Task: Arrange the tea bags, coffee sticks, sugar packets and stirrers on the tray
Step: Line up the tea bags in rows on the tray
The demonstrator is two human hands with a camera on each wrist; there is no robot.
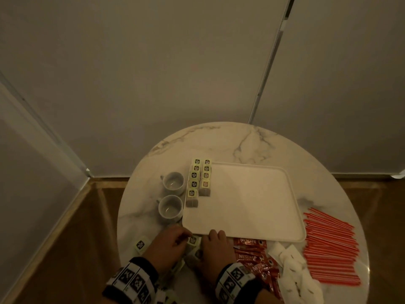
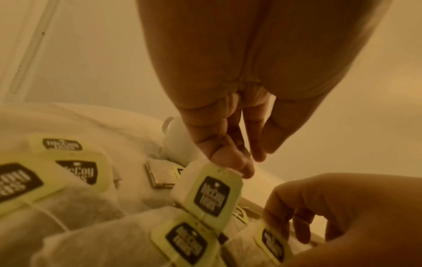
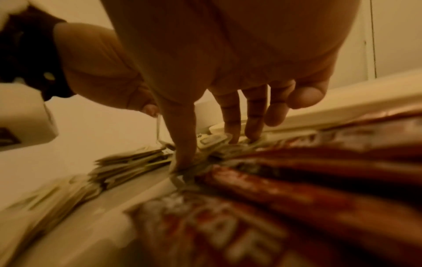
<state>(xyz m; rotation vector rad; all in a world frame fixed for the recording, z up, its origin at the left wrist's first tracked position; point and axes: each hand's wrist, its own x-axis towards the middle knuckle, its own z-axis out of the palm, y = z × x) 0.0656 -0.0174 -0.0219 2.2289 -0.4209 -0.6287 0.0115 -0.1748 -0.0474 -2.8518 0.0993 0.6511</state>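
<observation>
A white tray (image 1: pixel 252 200) lies mid-table, with two columns of tea bags (image 1: pixel 200 178) lined up along its left edge. Both hands work at a loose pile of tea bags (image 2: pixel 91 225) by the tray's near left corner. My left hand (image 1: pixel 189 236) (image 2: pixel 248 162) pinches the top of one yellow-tagged tea bag (image 1: pixel 193 240) (image 2: pixel 211 196) and lifts it off the pile. My right hand (image 1: pixel 215 234) (image 3: pixel 217 144) points its fingers (image 3: pixel 185 144) down onto the bags beside it. What lies under its palm is hidden.
Two white cups (image 1: pixel 174 183) (image 1: pixel 170 208) stand left of the tray. Red coffee sticks (image 1: pixel 254 255), white sugar packets (image 1: pixel 291 266) and a fan of red stirrers (image 1: pixel 331 244) lie to the right. One tea bag (image 1: pixel 141 244) lies near the marble table's (image 1: pixel 241 141) left edge.
</observation>
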